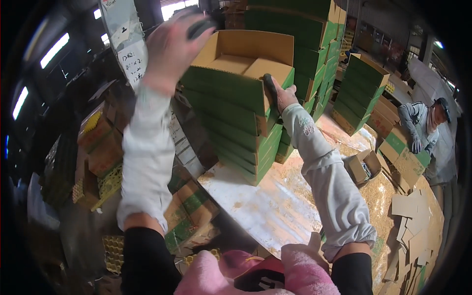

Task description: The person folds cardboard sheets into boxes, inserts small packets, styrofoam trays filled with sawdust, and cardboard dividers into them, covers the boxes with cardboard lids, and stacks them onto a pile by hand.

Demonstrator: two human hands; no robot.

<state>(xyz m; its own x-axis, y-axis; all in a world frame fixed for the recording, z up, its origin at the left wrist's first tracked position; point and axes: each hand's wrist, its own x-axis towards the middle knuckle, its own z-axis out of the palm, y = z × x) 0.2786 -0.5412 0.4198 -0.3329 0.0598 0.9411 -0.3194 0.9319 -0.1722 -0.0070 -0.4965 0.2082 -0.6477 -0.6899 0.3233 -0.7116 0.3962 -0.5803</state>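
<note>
A stack of green open-topped cardboard boxes (223, 98) stands in front of me, nested one in another. The top one shows its brown inside and back wall. My right hand (284, 96) grips this box at its near right corner, a black cover on one finger lying against the rim. Raised at the stack's left side, my left hand (174, 49) is smeared by motion. Something black shows at its fingers, and whether they are closed is unclear. White sleeve covers run up both forearms.
Taller green box stacks (290, 29) rise behind. The stack stands on a white, dust-strewn tabletop (241, 206). At right are another green stack (361, 93), a small open carton (363, 167), flat cardboard pieces (412, 221) and a co-worker (423, 123). A written-on pale post (125, 44) stands at left.
</note>
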